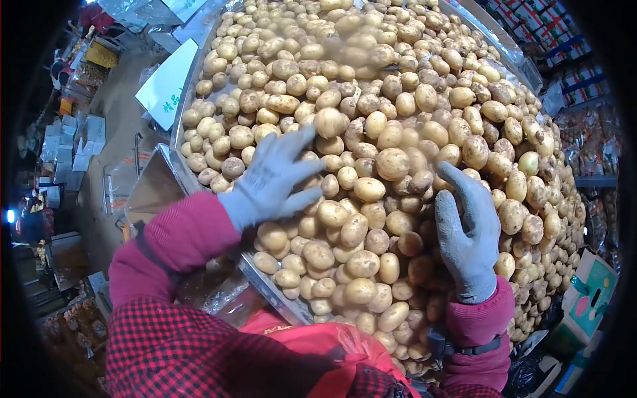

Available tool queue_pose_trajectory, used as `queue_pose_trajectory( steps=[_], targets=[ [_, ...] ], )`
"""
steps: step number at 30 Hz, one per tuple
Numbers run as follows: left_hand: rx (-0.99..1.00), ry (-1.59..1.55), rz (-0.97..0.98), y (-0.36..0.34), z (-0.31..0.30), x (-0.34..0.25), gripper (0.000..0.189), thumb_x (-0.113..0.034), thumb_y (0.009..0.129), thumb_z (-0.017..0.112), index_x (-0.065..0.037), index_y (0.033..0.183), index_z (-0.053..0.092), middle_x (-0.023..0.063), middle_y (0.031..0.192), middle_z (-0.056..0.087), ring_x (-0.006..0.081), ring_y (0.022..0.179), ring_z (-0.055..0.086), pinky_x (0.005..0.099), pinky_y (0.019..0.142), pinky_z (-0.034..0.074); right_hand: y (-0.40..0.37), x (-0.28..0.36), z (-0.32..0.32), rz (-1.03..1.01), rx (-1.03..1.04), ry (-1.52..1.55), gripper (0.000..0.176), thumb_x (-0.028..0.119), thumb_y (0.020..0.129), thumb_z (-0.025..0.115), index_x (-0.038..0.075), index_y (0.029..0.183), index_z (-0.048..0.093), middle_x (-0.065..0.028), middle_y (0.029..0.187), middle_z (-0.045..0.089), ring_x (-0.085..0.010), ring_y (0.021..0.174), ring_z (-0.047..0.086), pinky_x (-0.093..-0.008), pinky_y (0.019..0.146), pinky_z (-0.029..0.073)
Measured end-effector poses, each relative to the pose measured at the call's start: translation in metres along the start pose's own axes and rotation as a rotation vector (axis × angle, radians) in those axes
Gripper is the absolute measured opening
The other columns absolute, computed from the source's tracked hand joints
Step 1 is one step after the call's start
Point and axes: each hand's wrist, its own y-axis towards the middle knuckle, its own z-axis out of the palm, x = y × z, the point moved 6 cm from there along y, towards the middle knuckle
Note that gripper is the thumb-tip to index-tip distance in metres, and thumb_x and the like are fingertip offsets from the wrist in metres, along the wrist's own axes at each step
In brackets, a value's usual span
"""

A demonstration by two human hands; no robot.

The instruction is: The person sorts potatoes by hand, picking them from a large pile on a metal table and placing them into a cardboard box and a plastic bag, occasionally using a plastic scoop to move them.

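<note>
The potatoes (391,162) are piling right up to the metal edge of the tray (176,131). The left hand (271,180) and right hand (468,233) are lying open on them, gripping nothing.

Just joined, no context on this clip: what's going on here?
A person in grey gloves and red sleeves has both hands on a big heap of potatoes piled in a metal-rimmed bin. The left hand lies flat with its fingers spread near the heap's left edge. The right hand rests open on the potatoes further right. Neither hand grips a potato. A red plastic bag sits just below the bin's near edge.
</note>
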Motion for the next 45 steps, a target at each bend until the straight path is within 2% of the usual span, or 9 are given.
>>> queue_pose_trajectory(
  steps=[7,11,19,25,29,33,39,42,45],
  targets=[
    [-0.117,0.105,-0.048,0.023,0.022,-0.006,0.046,-0.036,0.084,0.074,-0.017,0.126,0.068,0.0179,0.149,0.048,0.0431,0.139,0.041,0.0607,0.110,0.030,-0.003,0.002,-0.001,0.002,0.029,0.002,0.033,0.006,0.095,0.067,0.003,0.128,0.067,-0.0141,0.120,0.069,-0.0267,0.111,0.066,-0.0374,0.099,0.051],
    [-0.096,0.404,-0.045,0.058,0.035,0.017,0.044,-0.039,0.083,0.075,-0.028,0.125,0.067,0.0129,0.151,0.047,0.0399,0.145,0.034,0.0775,0.101,0.028,-0.005,-0.003,0.000,0.040,0.037,0.059,0.033,0.006,0.097,0.065,0.004,0.130,0.067,-0.0132,0.122,0.068,-0.0224,0.113,0.065,-0.0342,0.100,0.051],
    [-0.095,0.510,0.049,0.107,0.027,0.059,0.051,-0.028,0.076,0.082,-0.025,0.125,0.066,0.0149,0.155,0.044,0.0386,0.144,0.040,0.0624,0.111,0.032,-0.004,0.000,-0.004,0.039,0.052,0.071,0.034,0.006,0.095,0.066,0.004,0.128,0.068,-0.0135,0.121,0.069,-0.0252,0.113,0.066,-0.0357,0.100,0.052],
    [-0.138,0.509,-0.189,0.142,0.022,0.116,0.071,-0.019,0.078,0.084,-0.039,0.141,0.057,0.0108,0.164,0.035,0.0330,0.147,0.038,0.0554,0.113,0.034,-0.003,0.001,-0.004,0.039,0.052,0.055,0.034,0.002,0.094,0.065,0.002,0.128,0.068,-0.0144,0.122,0.068,-0.0246,0.114,0.066,-0.0356,0.101,0.051],
    [0.046,0.584,-0.377,0.169,0.004,0.160,0.054,-0.041,0.094,0.067,-0.044,0.146,0.052,0.0130,0.163,0.036,0.0339,0.144,0.043,0.0593,0.114,0.033,-0.002,-0.002,-0.002,0.063,0.064,0.035,0.035,0.002,0.094,0.065,0.002,0.128,0.067,-0.0144,0.122,0.068,-0.0237,0.113,0.066,-0.0354,0.101,0.051],
    [-0.157,0.554,-0.504,0.148,0.000,0.172,0.056,-0.047,0.094,0.066,-0.038,0.148,0.053,0.0135,0.157,0.044,0.0356,0.142,0.045,0.0625,0.116,0.028,-0.002,-0.003,0.000,0.066,0.025,0.083,0.033,0.008,0.092,0.069,0.003,0.125,0.069,-0.0168,0.114,0.070,-0.0324,0.108,0.067,-0.0414,0.097,0.052],
    [0.100,0.394,0.328,0.082,0.040,0.048,0.075,-0.012,0.072,0.080,-0.033,0.140,0.057,0.0051,0.147,0.054,0.0294,0.140,0.046,0.0571,0.122,0.026,-0.002,-0.004,0.002,0.001,0.002,0.097,0.032,0.008,0.094,0.069,0.003,0.125,0.069,-0.0155,0.112,0.070,-0.0290,0.104,0.067,-0.0384,0.093,0.052],
    [0.139,0.504,-0.045,0.091,0.028,0.086,0.069,-0.018,0.078,0.079,-0.039,0.140,0.056,0.0071,0.151,0.050,0.0288,0.143,0.042,0.0564,0.122,0.022,-0.003,-0.007,0.003,0.054,-0.017,0.133,0.030,0.009,0.095,0.069,0.004,0.124,0.070,-0.0140,0.109,0.071,-0.0271,0.101,0.067,-0.0371,0.092,0.052],
    [-0.220,0.586,-0.062,0.081,-0.004,0.094,0.044,-0.027,0.084,0.075,-0.030,0.127,0.066,0.0088,0.144,0.056,0.0304,0.133,0.049,0.0539,0.111,0.031,-0.004,-0.007,0.003,0.025,-0.023,0.113,0.029,0.011,0.095,0.070,0.005,0.124,0.071,-0.0127,0.108,0.072,-0.0264,0.100,0.068,-0.0363,0.091,0.053]
  ],
)
